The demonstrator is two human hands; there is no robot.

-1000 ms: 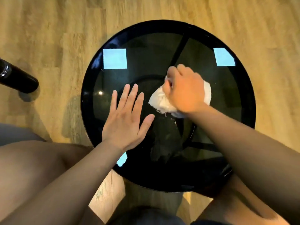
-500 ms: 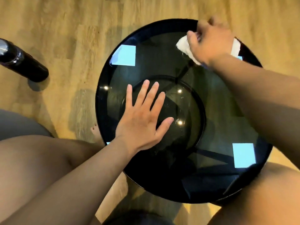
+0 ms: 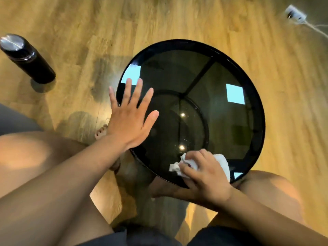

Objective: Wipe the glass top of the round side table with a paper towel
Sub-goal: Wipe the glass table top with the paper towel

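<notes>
A light wooden floor (image 3: pixel 177 18) fills the view, seen from above as I sit and look down. In the middle stands the round side table (image 3: pixel 263 121), a black rim around a dark glass top (image 3: pixel 177 71); through the glass a black ring and spokes of the frame show. My bare knees sit on either side of the table's near edge: the left leg (image 3: pixel 26 153) is off the near-left edge and the right leg (image 3: pixel 271 190) is tucked against the near-right edge, with dark shorts below.

My left hand (image 3: pixel 129 119) lies spread over the left edge of the glass, fingers straight and apart, grasping nothing (the little finger reaches out past the rim, over the floor). Whether the palm presses down I cannot tell.

My right hand (image 3: pixel 207 178) is at the near edge of the glass top, fingers curled around a crumpled white paper towel (image 3: pixel 221 161). The towel sits on the glass just inside the rim, bunched under my knuckles, with loose ends showing on both sides of the hand.

A black bottle (image 3: pixel 26 57) with a silvery cap stands on the floor, well apart from the table's left edge. A small white plug block (image 3: pixel 295 14) with a cord lies on the floor beyond the far-right edge. Pale blue squares (image 3: pixel 235 94) and two bright dots of light reflect in the glass.
</notes>
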